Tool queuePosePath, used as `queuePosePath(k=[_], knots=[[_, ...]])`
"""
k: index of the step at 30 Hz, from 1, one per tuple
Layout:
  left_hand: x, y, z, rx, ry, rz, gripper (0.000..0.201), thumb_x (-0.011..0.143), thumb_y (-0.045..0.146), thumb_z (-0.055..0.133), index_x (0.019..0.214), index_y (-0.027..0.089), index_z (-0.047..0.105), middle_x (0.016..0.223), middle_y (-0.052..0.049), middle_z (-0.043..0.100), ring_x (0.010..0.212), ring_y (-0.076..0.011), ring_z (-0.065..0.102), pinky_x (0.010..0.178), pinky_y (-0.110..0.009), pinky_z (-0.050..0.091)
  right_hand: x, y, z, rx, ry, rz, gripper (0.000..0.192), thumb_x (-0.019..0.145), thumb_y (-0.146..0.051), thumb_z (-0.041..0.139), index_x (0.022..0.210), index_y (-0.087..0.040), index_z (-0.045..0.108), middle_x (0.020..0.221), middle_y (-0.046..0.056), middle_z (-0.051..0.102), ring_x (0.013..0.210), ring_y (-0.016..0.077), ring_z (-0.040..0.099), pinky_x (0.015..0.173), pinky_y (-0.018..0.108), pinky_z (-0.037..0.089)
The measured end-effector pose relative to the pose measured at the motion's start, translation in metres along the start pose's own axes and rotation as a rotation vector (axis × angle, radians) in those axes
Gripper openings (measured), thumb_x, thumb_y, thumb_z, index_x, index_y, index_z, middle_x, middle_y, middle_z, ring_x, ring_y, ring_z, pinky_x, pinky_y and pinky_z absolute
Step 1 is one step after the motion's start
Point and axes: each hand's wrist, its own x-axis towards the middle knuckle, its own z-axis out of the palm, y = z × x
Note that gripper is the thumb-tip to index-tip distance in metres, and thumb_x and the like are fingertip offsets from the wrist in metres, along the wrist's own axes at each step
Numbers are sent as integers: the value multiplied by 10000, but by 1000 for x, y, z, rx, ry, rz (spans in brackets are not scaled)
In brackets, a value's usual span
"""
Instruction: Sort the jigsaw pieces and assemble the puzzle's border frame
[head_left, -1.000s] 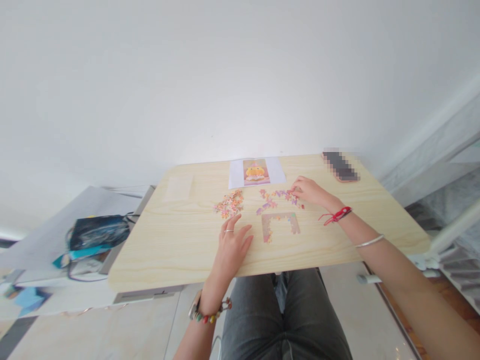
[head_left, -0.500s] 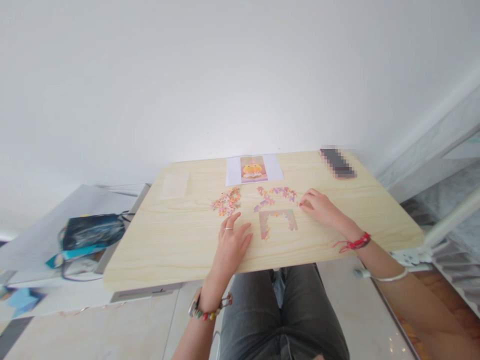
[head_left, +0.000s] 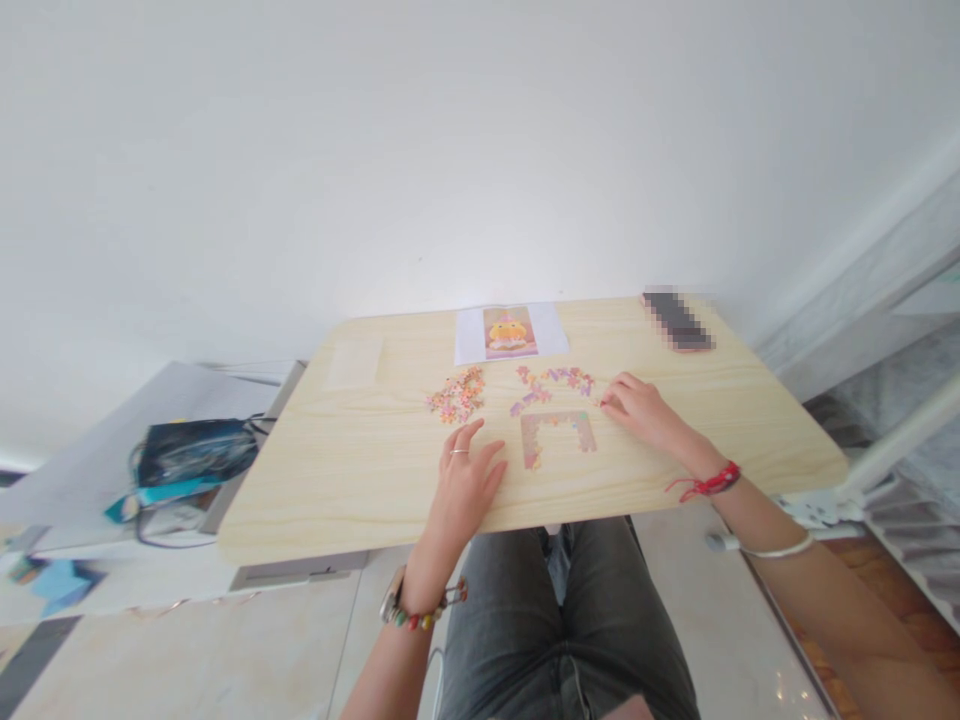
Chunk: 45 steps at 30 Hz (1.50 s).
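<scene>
A partly joined jigsaw puzzle (head_left: 530, 437) lies on the table, its pieces forming a left side, a top and a short right side. My left hand (head_left: 466, 480) rests open to its left, fingers apart and holding nothing. To the right of the puzzle, my right hand (head_left: 634, 408) pinches a small puzzle piece (head_left: 599, 402) between thumb and fingertips. Beyond the joined part are scattered purple and pink pieces (head_left: 574, 378). A heap of mixed orange and pink pieces (head_left: 457, 394) lies just past my left fingertips.
A paper sheet (head_left: 471, 335) with a printed yellow character picture lies at the table's back. A phone (head_left: 677, 320), blurred out, is at the back right. A pale flat sheet (head_left: 355, 361) lies back left. Left of the table (head_left: 300, 500) is a dark bag (head_left: 195, 462).
The view has shifted slightly. Both hands keep nearly the same places, and the right hand still pinches the piece beside the puzzle.
</scene>
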Motion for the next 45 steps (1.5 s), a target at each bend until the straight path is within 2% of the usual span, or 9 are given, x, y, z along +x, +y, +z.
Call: queuePosePath(k=[10,18,24,29,35,39,45], knots=[[0,-6,1,26,13,-7,185,832,234,517,979,198,624,1227,-125,433,1136,-291,413,928,-509,433,13,6,-7,17,-52,-34,124,820,-210,501,838,-175,619,929,76,562,882,192,534,806,320,401],[5,-4,0,39,24,4,178,827,217,525,974,188,622,1234,-128,422,1139,-293,411,933,-499,433,42,14,-8,64,-1,1,153,801,-180,507,840,-177,655,913,70,562,845,178,555,803,295,416],[3,-7,-2,35,25,6,182,829,209,519,976,187,623,1222,-135,427,1137,-296,407,928,-503,434,62,6,0,57,-12,26,144,804,-204,523,817,-179,664,902,62,565,825,162,555,790,270,406],[1,-8,-2,44,27,-3,176,830,212,517,972,197,621,1220,-125,428,1140,-289,407,932,-497,437,78,-11,3,42,-84,1,165,821,-216,513,897,-179,655,981,70,561,774,148,551,718,263,407],[0,-8,-4,46,36,-13,186,834,223,513,984,197,620,1225,-125,429,1143,-288,409,930,-498,440,93,-13,-4,-53,-113,48,169,792,-234,573,931,-167,643,1038,104,546,901,207,539,743,299,395],[0,-9,-4,44,44,-21,179,829,212,517,976,209,620,1224,-114,433,1137,-282,416,930,-500,439,98,-17,1,-12,-127,-37,202,807,-274,568,977,-191,641,1040,92,537,908,201,536,761,297,387],[3,-7,-5,37,43,-4,189,835,211,511,988,186,620,1217,-135,428,1133,-295,415,931,-501,435,109,-39,13,-52,-175,-187,191,816,-250,541,959,-205,660,1016,89,536,952,216,504,778,316,347]])
